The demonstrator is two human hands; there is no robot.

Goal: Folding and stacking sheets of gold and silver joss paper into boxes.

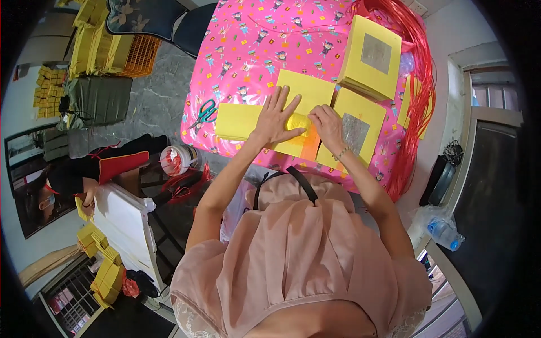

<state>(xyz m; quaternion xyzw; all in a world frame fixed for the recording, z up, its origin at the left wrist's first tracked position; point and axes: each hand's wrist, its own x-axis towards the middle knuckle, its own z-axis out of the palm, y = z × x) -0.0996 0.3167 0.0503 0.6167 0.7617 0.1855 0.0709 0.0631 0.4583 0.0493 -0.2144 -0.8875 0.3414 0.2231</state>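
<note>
My left hand (275, 121) lies flat with its fingers spread over yellow paper sheets (305, 90) on the table in front of me. Beside it, my right hand (328, 128) has its fingertips pinched together at the edge of a shiny gold patch (297, 121); whatever sits between them is hidden. An orange strip (310, 147) shows below that patch. Close by on the right is a stack of yellow paper with a silver square (356, 132). Another yellow stack (218, 121) lies left of my left hand, next to green-handled scissors (204, 114).
A taller yellow paper stack (368, 56) and long red plastic strands (420, 107) lie along the right of the pink patterned tablecloth (236, 56). To the left, a bucket (177, 159) stands near a person in black and red (107, 172) at a white table (121, 225).
</note>
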